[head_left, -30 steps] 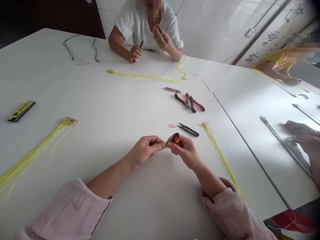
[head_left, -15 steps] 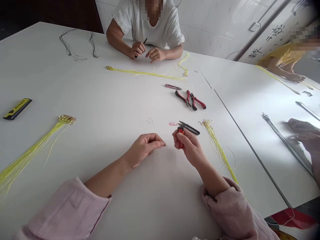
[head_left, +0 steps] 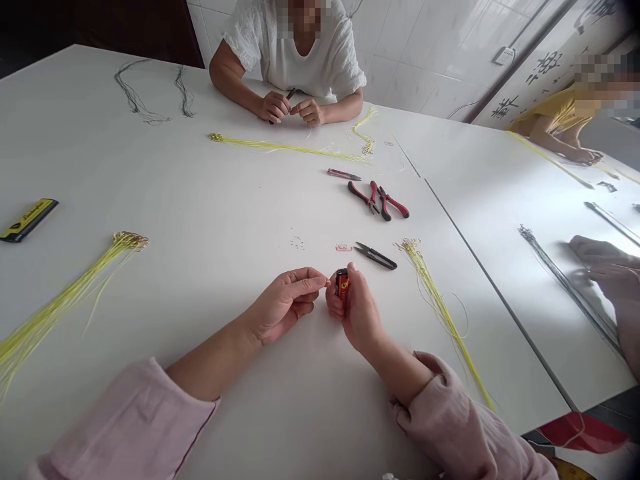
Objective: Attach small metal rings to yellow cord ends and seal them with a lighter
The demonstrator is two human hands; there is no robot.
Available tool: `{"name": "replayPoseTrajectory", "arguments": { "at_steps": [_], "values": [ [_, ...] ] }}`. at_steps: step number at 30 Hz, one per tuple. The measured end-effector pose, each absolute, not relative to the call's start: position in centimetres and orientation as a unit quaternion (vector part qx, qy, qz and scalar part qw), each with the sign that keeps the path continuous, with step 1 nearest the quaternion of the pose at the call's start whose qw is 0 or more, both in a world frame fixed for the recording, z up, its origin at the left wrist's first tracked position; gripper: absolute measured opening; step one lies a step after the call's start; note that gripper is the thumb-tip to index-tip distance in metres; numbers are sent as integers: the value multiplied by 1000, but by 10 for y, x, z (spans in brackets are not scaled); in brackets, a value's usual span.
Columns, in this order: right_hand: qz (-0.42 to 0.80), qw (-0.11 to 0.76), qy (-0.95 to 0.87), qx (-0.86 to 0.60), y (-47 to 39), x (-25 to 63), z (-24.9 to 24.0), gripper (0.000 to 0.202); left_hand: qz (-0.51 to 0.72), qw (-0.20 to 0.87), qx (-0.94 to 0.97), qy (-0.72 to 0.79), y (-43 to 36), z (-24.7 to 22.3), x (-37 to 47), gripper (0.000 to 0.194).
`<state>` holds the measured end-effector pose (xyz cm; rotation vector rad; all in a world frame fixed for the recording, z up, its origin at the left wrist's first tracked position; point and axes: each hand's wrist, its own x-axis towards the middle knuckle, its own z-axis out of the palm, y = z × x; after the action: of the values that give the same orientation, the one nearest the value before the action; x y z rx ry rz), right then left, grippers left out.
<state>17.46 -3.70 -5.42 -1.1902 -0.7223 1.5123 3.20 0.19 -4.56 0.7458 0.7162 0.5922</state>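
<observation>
A person in white (head_left: pixel 313 63) sits at the far side of the table (head_left: pixel 210 207), before a tiled wall (head_left: pixel 400 50), and a person in yellow (head_left: pixel 550 110) is at the far right. Grey strands (head_left: pixel 133 97) lie near the far left edge, and a yellow-and-black case (head_left: pixel 30 220) lies at the left. Beyond are a dark door (head_left: pixel 140 27) and a socket (head_left: pixel 505 56).
</observation>
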Motion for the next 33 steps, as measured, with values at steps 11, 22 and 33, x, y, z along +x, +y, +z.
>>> {"name": "replayPoseTrajectory", "arguments": {
  "at_steps": [11,22,33],
  "values": [
    [693,555,-228,-399,-36,171,-56,28,261,838,366,310,-4,-42,34,28],
    [655,551,-293,-425,-39,169,-60,29,260,824,394,314,-4,-40,35,25],
    [643,542,-319,-437,-40,169,-60,29,254,822,405,309,-4,-39,34,24]
  ]
}}
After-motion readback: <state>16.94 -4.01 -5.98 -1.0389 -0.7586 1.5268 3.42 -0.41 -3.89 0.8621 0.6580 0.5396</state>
